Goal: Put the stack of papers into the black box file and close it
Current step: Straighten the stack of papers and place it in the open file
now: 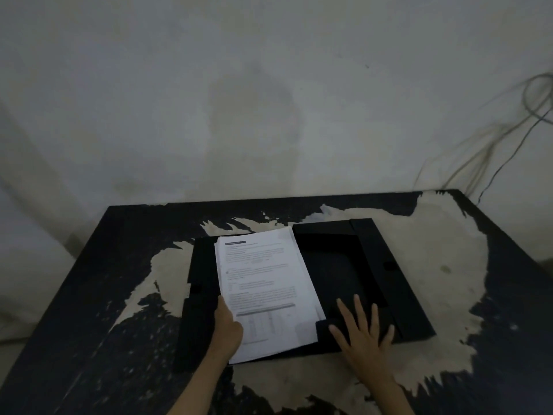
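The black box file [386, 265] lies open and flat on the table, its tray on the right and its lid spread out to the left. A stack of white printed papers [266, 289] rests tilted over the lid, its right edge overlapping the tray's left rim. My left hand [228, 324] grips the stack's lower left edge, thumb on top. My right hand [363, 333] lies flat with fingers spread on the tray's near flap, holding nothing.
The table [98, 339] is black with large worn, pale patches and stands against a stained wall [239, 100]. Several loose cables [508, 139] hang down the wall at the back right corner.
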